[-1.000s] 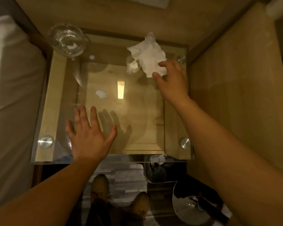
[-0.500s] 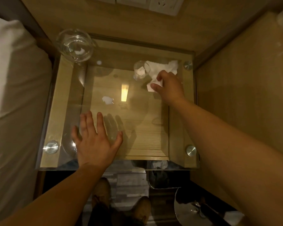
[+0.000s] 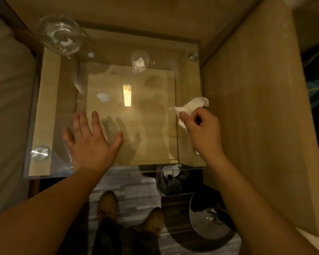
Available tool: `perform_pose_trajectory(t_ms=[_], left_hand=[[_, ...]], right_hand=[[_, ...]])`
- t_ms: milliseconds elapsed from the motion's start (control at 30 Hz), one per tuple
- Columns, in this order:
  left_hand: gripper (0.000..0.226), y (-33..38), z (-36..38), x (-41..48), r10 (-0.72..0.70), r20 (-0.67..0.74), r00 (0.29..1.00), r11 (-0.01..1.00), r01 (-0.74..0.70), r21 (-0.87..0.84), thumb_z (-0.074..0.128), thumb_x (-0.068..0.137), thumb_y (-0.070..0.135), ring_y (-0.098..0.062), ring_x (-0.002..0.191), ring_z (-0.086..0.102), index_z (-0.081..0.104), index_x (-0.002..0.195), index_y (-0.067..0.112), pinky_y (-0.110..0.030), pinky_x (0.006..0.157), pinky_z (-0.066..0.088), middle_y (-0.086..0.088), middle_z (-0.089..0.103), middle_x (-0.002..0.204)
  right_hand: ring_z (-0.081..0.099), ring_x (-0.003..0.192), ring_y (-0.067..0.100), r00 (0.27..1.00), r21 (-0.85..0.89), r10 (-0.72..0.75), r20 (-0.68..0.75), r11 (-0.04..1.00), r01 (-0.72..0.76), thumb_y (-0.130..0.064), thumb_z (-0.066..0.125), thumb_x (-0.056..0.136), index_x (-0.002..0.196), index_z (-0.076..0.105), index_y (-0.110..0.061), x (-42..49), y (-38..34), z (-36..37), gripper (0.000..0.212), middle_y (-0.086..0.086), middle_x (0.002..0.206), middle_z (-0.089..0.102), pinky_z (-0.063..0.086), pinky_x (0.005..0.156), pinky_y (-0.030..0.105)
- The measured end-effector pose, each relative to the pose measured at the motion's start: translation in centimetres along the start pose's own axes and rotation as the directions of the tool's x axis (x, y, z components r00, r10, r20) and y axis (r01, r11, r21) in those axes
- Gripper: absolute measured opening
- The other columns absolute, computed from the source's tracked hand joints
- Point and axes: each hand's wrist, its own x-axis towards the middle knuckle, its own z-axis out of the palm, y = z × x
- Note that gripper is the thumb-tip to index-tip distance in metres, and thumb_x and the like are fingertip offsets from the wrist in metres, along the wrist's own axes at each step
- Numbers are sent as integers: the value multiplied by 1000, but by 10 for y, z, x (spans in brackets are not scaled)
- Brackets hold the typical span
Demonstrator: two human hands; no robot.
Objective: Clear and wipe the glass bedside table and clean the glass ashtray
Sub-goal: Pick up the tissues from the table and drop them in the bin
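One tissue (image 3: 191, 105) pinched in right hand (image 3: 203, 131); tail trailing rightward.

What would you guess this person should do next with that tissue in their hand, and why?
Probably carry the crumpled tissue, pinched in the right hand, down to the bin below the table's front edge. The bin already holds crumpled paper, and the left hand lies flat on the glass table. A small glass and the ashtray are not yet cleared.

Ashtray (image 3: 60, 34) at far-left corner of surface (image 3: 188, 80); small glass (image 3: 140, 61) far centre — bed (image 3: 6, 107) left, bin (image 3: 170, 181) below front edge.
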Motion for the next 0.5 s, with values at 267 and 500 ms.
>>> perform_pose_trajectory(t_ms=[267,500], left_hand=[[91,1,2,-2,2,-22,1000,1000,-2,-28,37,96,75,-33,160,8,21,162,14,-64,124,7,-21,17,171],[90,2,5,-5,11,-69,998,999,-14,-34,38,97,73,-36,160,11,25,162,12,-64,124,7,-25,19,169]], right_hand=[[48,60,13,975,78,199,-102,978,-191,-26,70,95,67,51,-7,-118,51,-49,39,12,64,53,42,56,21],[47,58,14,891,41,433,-137,901,-432,-27,69,96,66,51,-1,-165,127,-31,43,15,63,53,43,60,28]])
